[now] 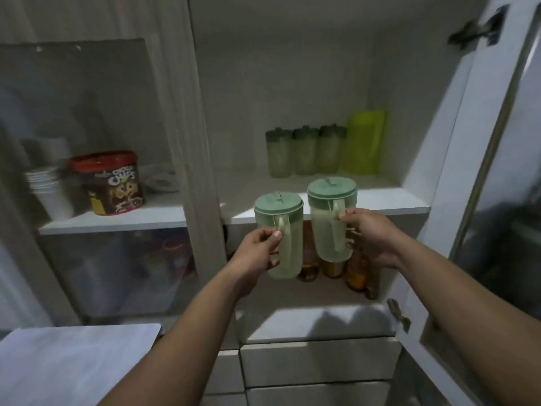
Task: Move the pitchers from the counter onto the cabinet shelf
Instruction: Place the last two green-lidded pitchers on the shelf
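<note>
Your left hand (257, 247) and right hand (369, 234) each clench a pitcher (279, 230) handle, both pitchers held just before the shelf (389, 202) edge (bases below it), so pushing forward risks knocking them against the lip.

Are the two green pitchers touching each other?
Apart. The head view shows a dark gap between the left pitcher and the right pitcher.

two green lidded pitchers (279, 238) (332, 221), upright, airborne
</note>
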